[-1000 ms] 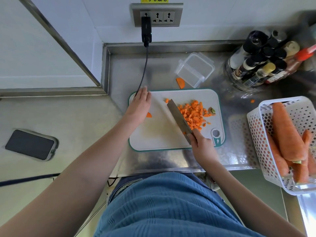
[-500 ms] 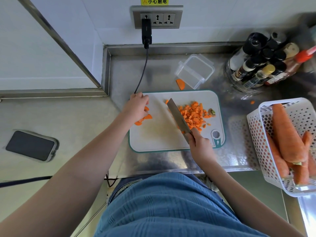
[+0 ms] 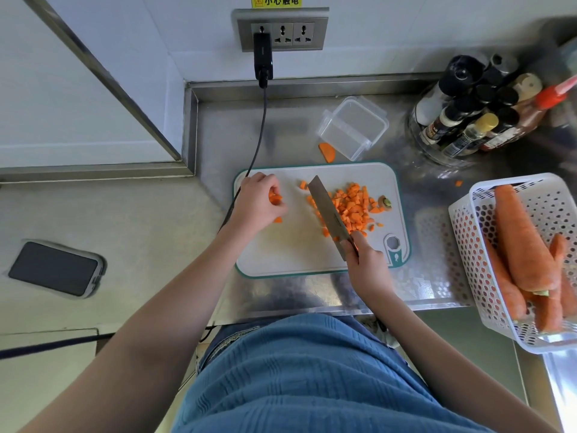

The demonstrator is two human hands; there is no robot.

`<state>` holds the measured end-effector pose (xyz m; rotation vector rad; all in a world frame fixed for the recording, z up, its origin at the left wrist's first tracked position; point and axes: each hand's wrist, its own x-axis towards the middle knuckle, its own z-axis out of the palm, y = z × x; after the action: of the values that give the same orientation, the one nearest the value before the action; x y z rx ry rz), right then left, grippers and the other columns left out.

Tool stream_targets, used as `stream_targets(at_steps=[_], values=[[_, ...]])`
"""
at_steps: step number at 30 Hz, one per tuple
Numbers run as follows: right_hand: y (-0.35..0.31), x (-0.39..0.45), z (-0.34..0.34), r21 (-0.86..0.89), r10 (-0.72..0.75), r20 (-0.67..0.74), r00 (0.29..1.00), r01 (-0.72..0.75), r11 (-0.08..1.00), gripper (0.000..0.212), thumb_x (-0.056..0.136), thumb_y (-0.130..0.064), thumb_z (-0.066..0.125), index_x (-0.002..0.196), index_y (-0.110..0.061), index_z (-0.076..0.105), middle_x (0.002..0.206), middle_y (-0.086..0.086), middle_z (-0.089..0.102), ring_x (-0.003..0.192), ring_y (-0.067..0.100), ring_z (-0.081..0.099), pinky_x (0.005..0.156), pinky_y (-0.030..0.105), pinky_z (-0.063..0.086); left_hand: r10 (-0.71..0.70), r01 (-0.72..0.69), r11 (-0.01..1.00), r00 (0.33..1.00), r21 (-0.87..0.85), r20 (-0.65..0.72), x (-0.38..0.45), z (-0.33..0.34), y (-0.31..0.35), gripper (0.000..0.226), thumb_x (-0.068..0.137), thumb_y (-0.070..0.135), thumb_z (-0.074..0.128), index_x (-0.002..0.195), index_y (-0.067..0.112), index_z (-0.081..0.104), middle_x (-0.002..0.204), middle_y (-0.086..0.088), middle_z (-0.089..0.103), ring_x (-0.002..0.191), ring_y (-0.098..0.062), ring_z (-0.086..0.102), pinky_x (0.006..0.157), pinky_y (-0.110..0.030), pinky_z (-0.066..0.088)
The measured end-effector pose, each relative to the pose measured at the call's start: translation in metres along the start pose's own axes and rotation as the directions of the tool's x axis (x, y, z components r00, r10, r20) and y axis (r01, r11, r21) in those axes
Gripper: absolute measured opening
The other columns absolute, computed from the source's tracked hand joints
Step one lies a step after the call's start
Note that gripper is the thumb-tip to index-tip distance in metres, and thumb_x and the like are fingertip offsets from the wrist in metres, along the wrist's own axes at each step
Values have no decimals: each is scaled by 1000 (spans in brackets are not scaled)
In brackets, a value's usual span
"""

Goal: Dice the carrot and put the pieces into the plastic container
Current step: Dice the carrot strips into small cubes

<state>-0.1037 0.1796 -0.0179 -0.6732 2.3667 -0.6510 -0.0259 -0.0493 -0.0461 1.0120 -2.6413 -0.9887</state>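
A heap of small orange diced carrot pieces (image 3: 351, 206) lies on the right half of the white rectangular plastic cutting board with a teal rim (image 3: 290, 248), which sits on the stainless steel counter (image 3: 421, 232) in front of you. Your right hand (image 3: 365, 264) is clenched around the handle of a broad rectangular steel cleaver (image 3: 326, 209), at the near right part of the board; the blade runs diagonally away from you and to the left, and its flat side rests against the left edge of the heap. Your left hand (image 3: 257, 203) is over the far left part of the board, fingers curled in and pinching a few orange carrot bits (image 3: 275, 198), with one more loose orange piece (image 3: 278, 219) on the board just beside it on the near side. A trimmed carrot stem end (image 3: 385, 203) lies at the right edge of the heap. Beyond the far edge of the board stands the clear square plastic container (image 3: 352, 128), tilted on its flap, with no carrot visible in it; a curved orange carrot slice (image 3: 327, 152) lies on the counter just to its near left. To the right, a white perforated plastic basket (image 3: 468, 254) holds several whole orange carrots (image 3: 521, 239). At the far right a round clear holder of dark-capped condiment bottles (image 3: 468, 117) stands on the counter. On the wall at the far side, a black charger plug (image 3: 263, 59) sits in a grey socket strip (image 3: 282, 31), its cable trailing down towards your left hand. Well to the left, on a lower grey surface, a dark smartphone in a grey case (image 3: 56, 268) lies face up.
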Motion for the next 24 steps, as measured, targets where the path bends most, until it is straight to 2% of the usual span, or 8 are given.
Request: stream_targets(at_steps=[3, 6, 10, 12, 14, 16, 20, 24], values=[[0, -1, 1, -3, 1, 4, 1000, -1, 1000, 22, 101, -31, 38, 103, -11, 48, 72, 7, 57, 64, 33, 56, 58, 37, 44, 22, -28, 994, 998, -107, -65, -16, -2, 13, 17, 59, 18, 64, 74, 14, 56, 77, -1, 56, 74, -23, 51, 67, -32, 43], [-1, -1, 2, 4, 1, 10, 1000, -2, 1000, 21, 101, -30, 39, 101, -11, 47, 72, 8, 57, 64, 33, 55, 57, 37, 42, 145, -150, 988, 983, 31, 116, -44, 9, 19, 19, 62, 19, 68, 77, 15, 56, 83, 0, 54, 83, -24, 47, 73, -33, 39], [-2, -1, 3, 5, -4, 5, 1000, 4, 1000, 19, 101, -31, 37, 97, -14, 44, 69, 6, 54, 61, 31, 52, 54, 33, 37, 226, -270, 953, 936, 139, 269, -70, 27, 8, 20, 65, 8, 70, 81, 8, 58, 89, -8, 55, 95, -33, 47, 82, -50, 43], [-2, -1, 3, 6, 3, 3, 1000, -3, 1000, 21, 102, -31, 37, 100, -12, 46, 69, 5, 54, 62, 31, 53, 54, 34, 38, 216, -248, 963, 944, 103, 249, -71, 28, 3, 27, 70, 9, 73, 95, 6, 63, 101, -11, 57, 104, -35, 47, 90, -49, 43], [-2, -2, 4, 6, 2, -5, 1000, -2, 1000, 21, 102, -31, 37, 102, -12, 46, 70, 6, 55, 62, 31, 53, 55, 34, 39, 161, -177, 983, 955, 43, 247, -73, 25, 2, 42, 77, 17, 73, 116, 8, 61, 119, -9, 54, 116, -27, 43, 99, -37, 37], [-1, -3, 4, 14, 2, -12, 1000, -2, 1000, 21, 102, -31, 37, 101, -12, 46, 68, 5, 55, 61, 32, 54, 54, 34, 39, 127, -124, 992, 971, -27, 205, -77, 22, -2, 44, 79, 18, 73, 121, 10, 60, 124, -7, 55, 118, -22, 46, 102, -33, 37], [2, -5, 5, 38, 3, -12, 1000, -3, 999, 18, 101, -30, 37, 94, -15, 42, 63, 2, 52, 58, 30, 52, 52, 33, 37, 33, -16, 995, 984, -95, 174, -80, 22, -6, 41, 80, 12, 72, 120, 9, 61, 122, -6, 57, 104, -16, 58, 96, -30, 45], [1, -4, 6, 41, 8, -18, 1000, -7, 999, 19, 101, -31, 37, 96, -14, 44, 63, 1, 53, 59, 30, 54, 52, 34, 39, -29, 50, 991, 985, -120, 168, -78, 27, 2, 56, 79, 11, 72, 130, 9, 49, 125, -6, 47, 96, -15, 55, 90, -25, 45]])
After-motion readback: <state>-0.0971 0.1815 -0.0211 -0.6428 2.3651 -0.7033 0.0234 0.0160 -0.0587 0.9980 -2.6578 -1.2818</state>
